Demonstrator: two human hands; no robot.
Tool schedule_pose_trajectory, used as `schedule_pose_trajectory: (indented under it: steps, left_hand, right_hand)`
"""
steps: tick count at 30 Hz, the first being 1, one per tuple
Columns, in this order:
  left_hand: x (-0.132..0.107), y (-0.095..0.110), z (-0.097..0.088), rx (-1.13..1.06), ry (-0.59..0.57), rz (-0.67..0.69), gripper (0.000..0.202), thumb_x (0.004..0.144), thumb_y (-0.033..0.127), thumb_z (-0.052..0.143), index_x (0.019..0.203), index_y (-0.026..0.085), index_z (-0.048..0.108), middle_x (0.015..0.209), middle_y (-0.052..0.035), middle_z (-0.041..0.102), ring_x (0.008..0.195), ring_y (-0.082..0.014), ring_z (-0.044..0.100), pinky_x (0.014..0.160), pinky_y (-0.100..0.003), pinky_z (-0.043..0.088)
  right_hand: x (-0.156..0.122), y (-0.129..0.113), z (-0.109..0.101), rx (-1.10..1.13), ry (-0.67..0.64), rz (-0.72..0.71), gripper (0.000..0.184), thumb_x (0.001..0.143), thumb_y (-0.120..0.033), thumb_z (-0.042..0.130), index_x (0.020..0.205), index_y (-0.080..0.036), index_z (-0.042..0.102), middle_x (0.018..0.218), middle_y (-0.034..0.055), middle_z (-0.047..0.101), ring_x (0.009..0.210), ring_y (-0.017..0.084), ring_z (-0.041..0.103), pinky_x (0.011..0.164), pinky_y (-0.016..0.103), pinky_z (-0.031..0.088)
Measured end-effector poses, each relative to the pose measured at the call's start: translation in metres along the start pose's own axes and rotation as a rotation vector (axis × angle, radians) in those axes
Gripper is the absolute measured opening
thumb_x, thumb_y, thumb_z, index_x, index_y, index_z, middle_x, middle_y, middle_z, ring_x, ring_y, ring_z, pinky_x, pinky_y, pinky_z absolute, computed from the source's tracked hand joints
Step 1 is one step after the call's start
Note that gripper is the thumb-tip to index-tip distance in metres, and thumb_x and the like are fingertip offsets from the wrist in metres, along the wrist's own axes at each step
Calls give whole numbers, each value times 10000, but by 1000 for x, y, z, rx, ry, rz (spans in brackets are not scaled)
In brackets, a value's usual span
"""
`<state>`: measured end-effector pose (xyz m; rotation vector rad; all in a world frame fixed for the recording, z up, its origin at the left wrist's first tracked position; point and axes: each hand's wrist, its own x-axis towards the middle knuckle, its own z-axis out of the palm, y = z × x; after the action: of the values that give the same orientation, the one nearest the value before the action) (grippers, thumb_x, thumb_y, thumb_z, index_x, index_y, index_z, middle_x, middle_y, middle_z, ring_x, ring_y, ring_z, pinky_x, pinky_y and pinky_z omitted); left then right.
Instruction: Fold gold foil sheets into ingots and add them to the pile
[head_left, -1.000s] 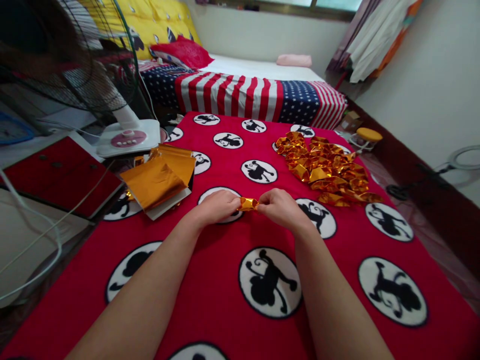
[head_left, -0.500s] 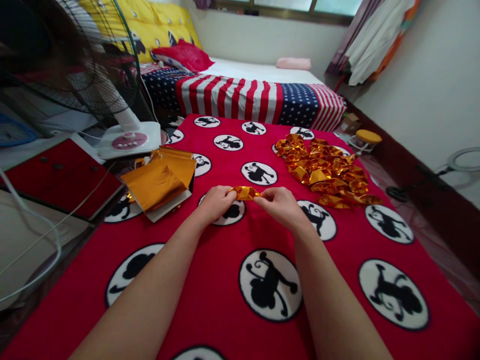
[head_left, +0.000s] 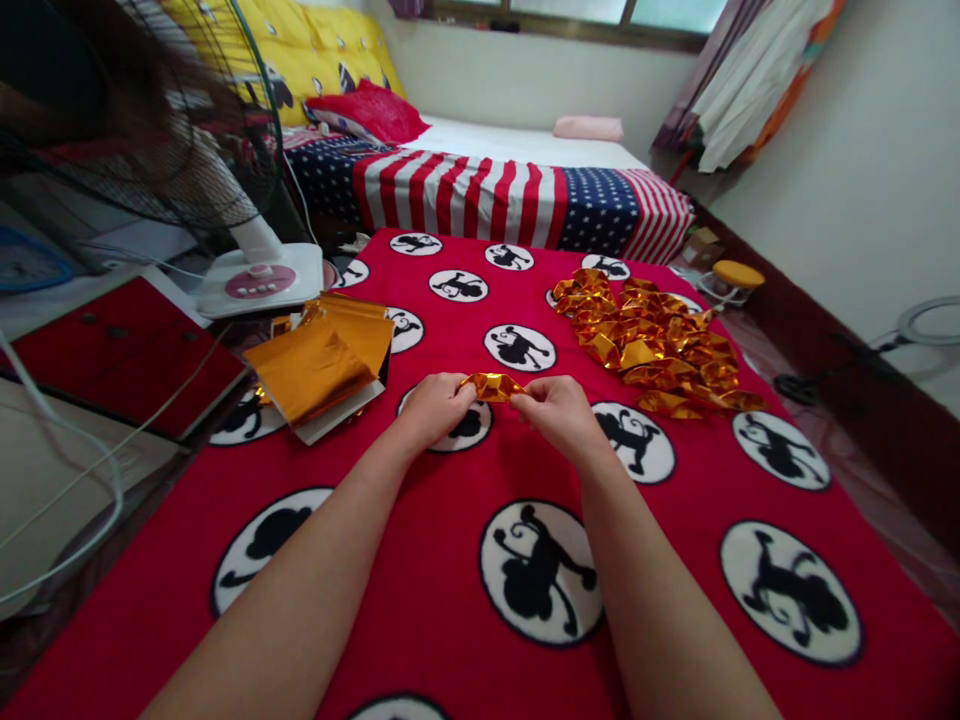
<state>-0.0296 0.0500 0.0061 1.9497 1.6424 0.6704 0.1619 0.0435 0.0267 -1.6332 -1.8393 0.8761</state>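
Note:
A shiny gold foil paper ingot is stretched between my two hands above the red cloth. My left hand pinches its left end with thumb and fingers. At the other end, my right hand grips the tip, fingers curled and partly hidden behind the thumb. A heap of folded gold foil ingots lies on the cloth to the right, beyond my right hand. To the left rests a stack of flat gold foil sheets, some with pale backs showing.
The red cloth with round monkey prints covers the surface before me. A fan with a white base stands at the left beside a dark red box. Behind is a bed with a striped, starred cover. A yellow-topped stool stands at right.
Both hands keep hold of the foil ingot in nearly the same place. My right hand and forearm have shifted very slightly; the heap and the stack look unchanged.

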Motion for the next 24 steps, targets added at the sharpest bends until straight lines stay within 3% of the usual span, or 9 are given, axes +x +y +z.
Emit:
schedule_pose_trajectory:
  steps: [7,16,21,24]
  left_hand:
    - [-3,4,2,30,45,-47,309,861,323,424,714,168,648,658,-42,637,644,-167,558,581,-270,302]
    - [-2,-1,6,-190,97,-39,282,839,344,439,665,176,583,602,-9,583,600,-150,519,560,-257,308]
    - [-3,2,7,-96,131,-64,253,816,310,461,652,175,597,575,-4,565,580,-144,501,549,-265,270]
    - [-5,5,6,-15,128,-56,270,820,333,480,632,178,596,568,-5,555,573,-141,486,553,-275,252]
  right_hand:
    - [1,3,2,62,7,40,267,716,-346,575,532,-155,603,461,7,554,449,105,466,428,220,252]
    - [5,8,8,81,27,61,253,724,-342,576,547,-165,612,484,17,592,482,137,552,463,225,317]
    - [5,4,6,-50,184,5,258,732,-418,635,694,-168,689,584,17,636,552,143,553,512,235,332]
    - [6,5,8,-66,245,-69,147,730,-294,622,774,-183,707,632,4,657,570,134,556,546,235,352]
